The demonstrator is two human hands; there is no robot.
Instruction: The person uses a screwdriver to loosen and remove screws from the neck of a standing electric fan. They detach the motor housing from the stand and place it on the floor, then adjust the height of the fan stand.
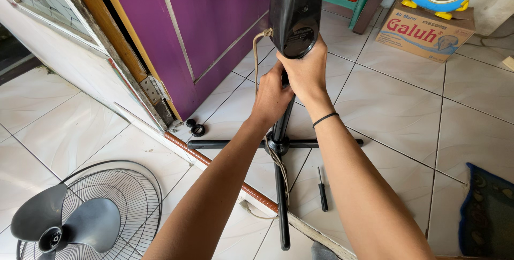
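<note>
Head view: left hand [272, 97] clenched round the black fan pole [282, 126] just under the motor housing [296, 11]; right hand [306, 73] grasping the housing's base. Cross-shaped stand [278, 145] on the tiled floor [396, 110]; screwdriver [322, 188], loose fan blade [64, 222] nearby. Risk: top-heavy housing may tip, and the dangling cord [257, 56] may snag.

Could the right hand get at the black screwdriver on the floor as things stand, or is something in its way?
Probably yes, once freed. The right hand now grips under the black fan housing, but the screwdriver lies bare on tile on its side of the stand pole, with nothing over it.
</note>
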